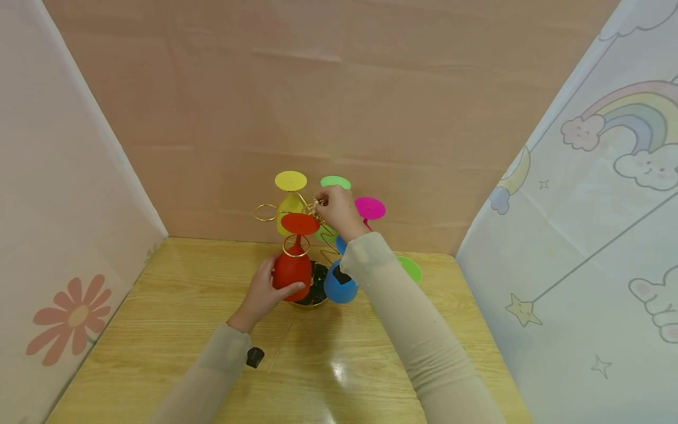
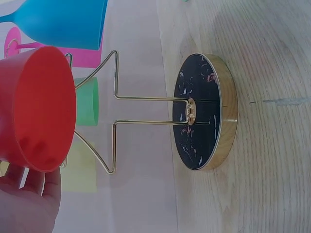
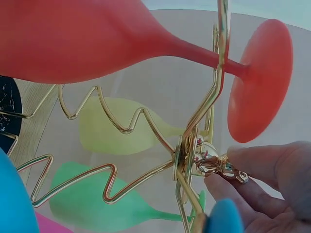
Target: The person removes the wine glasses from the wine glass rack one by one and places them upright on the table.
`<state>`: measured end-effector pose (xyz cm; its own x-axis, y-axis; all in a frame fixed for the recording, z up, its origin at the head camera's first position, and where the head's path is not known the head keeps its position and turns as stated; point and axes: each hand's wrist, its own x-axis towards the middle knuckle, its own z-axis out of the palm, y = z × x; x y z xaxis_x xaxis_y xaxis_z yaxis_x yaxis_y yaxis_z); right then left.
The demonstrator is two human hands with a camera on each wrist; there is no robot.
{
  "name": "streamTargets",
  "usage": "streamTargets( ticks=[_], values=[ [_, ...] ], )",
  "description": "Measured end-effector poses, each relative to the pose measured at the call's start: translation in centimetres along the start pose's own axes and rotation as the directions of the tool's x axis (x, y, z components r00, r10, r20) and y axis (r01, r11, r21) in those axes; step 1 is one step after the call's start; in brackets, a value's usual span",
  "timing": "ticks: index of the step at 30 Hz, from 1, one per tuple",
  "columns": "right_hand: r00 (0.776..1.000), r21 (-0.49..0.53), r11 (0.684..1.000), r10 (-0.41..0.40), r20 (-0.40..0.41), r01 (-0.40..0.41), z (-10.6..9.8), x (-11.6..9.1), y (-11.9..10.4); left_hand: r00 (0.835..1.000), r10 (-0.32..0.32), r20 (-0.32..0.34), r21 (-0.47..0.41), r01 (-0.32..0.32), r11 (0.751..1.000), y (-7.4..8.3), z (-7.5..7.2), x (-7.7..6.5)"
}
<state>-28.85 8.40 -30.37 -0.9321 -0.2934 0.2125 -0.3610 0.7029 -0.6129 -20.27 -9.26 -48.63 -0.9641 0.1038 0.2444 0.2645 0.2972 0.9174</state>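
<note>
My left hand (image 1: 261, 296) grips the bowl of a red plastic goblet (image 1: 292, 274), which hangs upside down, foot up. Its stem passes through a ring of a gold wire rack (image 3: 111, 187), as the right wrist view shows. At the rack's top, my right hand (image 1: 339, 209) pinches a small gold ornament (image 3: 231, 171) between thumb and fingers. The rack stands on a round black, marble-look base (image 2: 192, 148) with a gold rim. Yellow (image 1: 290, 207), green (image 3: 97, 199), pink (image 1: 370, 208) and blue goblets (image 1: 341, 290) hang upside down around it, partly hidden by my right arm.
A bare gold ring (image 1: 266, 212) juts out on the rack's left. To the right of my forearm a light green disc (image 1: 409, 269) shows. The wooden table (image 1: 175, 294) meets a plain backdrop (image 1: 339, 118) behind and printed side panels (image 1: 582, 235).
</note>
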Motion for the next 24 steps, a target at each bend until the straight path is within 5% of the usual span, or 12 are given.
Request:
streamTargets(
  ticks=[24],
  values=[
    [1.000, 0.024, 1.000, 0.015, 0.007, -0.016, 0.0, 0.1, 0.2, 0.997, -0.016, -0.073, 0.027, 0.018, 0.999, -0.6, -1.2, -0.6]
  ],
)
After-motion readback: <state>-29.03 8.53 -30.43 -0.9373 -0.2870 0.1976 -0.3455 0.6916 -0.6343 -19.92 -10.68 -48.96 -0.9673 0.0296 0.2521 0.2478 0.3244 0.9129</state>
